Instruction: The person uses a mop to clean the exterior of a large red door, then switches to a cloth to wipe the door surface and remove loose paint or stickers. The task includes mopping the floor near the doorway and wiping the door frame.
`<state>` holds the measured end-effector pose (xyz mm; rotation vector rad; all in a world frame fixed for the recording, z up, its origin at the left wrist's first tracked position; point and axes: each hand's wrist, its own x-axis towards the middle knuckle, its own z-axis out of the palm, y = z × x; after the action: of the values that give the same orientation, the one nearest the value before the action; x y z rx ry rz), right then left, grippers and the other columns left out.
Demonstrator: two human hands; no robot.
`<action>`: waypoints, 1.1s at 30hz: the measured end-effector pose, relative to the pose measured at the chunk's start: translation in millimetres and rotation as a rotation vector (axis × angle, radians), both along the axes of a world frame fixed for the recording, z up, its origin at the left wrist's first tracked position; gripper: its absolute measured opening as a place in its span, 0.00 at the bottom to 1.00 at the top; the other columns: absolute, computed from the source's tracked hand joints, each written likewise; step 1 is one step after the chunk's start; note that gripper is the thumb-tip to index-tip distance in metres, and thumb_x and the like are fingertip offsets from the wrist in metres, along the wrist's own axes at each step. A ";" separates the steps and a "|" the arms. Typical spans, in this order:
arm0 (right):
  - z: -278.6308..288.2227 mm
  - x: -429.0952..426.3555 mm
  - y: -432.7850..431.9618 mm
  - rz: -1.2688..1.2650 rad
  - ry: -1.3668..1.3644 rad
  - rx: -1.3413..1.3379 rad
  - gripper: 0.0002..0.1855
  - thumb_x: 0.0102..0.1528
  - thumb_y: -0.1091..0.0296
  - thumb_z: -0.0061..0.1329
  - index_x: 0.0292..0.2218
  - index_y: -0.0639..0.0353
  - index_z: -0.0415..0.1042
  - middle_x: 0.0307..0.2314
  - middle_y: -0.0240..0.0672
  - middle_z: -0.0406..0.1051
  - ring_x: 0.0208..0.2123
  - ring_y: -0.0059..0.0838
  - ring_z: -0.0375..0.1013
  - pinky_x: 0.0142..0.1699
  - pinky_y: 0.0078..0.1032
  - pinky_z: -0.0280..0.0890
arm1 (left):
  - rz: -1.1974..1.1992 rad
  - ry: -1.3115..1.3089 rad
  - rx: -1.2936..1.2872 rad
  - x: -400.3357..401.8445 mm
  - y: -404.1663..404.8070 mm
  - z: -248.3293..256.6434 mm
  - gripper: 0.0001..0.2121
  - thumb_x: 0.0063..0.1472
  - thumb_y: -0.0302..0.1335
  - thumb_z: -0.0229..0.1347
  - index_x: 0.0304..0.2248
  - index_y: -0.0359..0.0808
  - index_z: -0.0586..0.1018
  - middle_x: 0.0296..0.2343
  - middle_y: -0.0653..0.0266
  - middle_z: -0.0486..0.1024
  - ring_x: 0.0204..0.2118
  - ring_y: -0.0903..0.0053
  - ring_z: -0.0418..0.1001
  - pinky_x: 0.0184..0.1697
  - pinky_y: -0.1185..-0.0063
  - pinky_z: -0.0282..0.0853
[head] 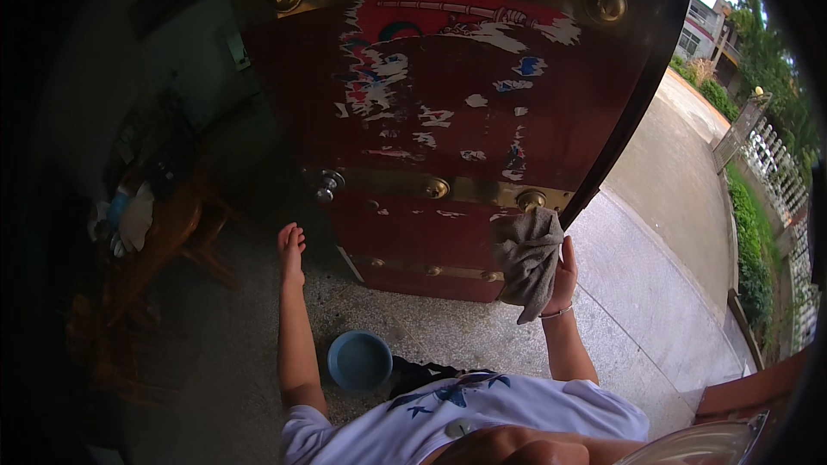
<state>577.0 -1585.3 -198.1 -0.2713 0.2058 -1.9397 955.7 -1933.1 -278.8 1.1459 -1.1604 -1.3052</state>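
A dark red door [446, 103] with brass bands and domed studs stands before me. Torn remnants of a printed poster [378, 77] cling to its upper panel in white, red and blue scraps. A crumpled grey cloth [530, 258] hangs from my right hand [563, 281], beside the door's right edge and just below a brass boss [531, 199]. My left hand [292, 247] is raised with nothing in it, its fingers slightly bent, below a silver door knob [329, 185]. The cloth hides part of the door's lower right side.
A blue basin [360, 360] sits on the speckled floor [426, 323] near my legs. Wooden furniture [161, 232] with a white and blue item on it stands in shadow at left. Outside on the right, a paved path [672, 161] runs beside plants and a white balustrade [775, 161].
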 end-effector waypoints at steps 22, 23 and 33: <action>371.4 -95.1 -290.8 -1.810 2.492 -0.349 0.26 0.60 0.41 0.33 0.57 0.33 0.61 0.55 0.32 0.59 0.60 0.32 0.52 0.67 0.38 0.38 | 0.466 0.099 -0.502 -109.9 -318.9 136.8 0.29 0.68 0.44 0.30 0.60 0.31 0.52 0.59 0.51 0.53 0.57 0.65 0.59 0.60 0.70 0.56; 381.2 -95.1 -293.8 -1.947 2.541 -0.361 0.28 0.60 0.42 0.36 0.58 0.38 0.59 0.56 0.33 0.58 0.60 0.33 0.53 0.66 0.33 0.44 | 0.488 0.119 -0.476 -110.6 -311.1 138.6 0.27 0.69 0.41 0.31 0.59 0.29 0.56 0.58 0.51 0.55 0.56 0.65 0.60 0.60 0.72 0.54; 456.1 -216.1 -150.7 -2.107 2.676 0.444 0.20 0.55 0.61 0.43 0.49 0.54 0.68 0.42 0.39 0.70 0.46 0.39 0.68 0.50 0.35 0.63 | 0.499 0.301 -0.385 -111.3 -264.0 162.9 0.28 0.67 0.42 0.35 0.56 0.26 0.60 0.56 0.52 0.59 0.53 0.65 0.62 0.59 0.72 0.55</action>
<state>360.9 -1736.1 258.0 1.1261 -1.3463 0.2654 844.4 -2197.1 -116.0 0.8446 -0.7890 -0.7915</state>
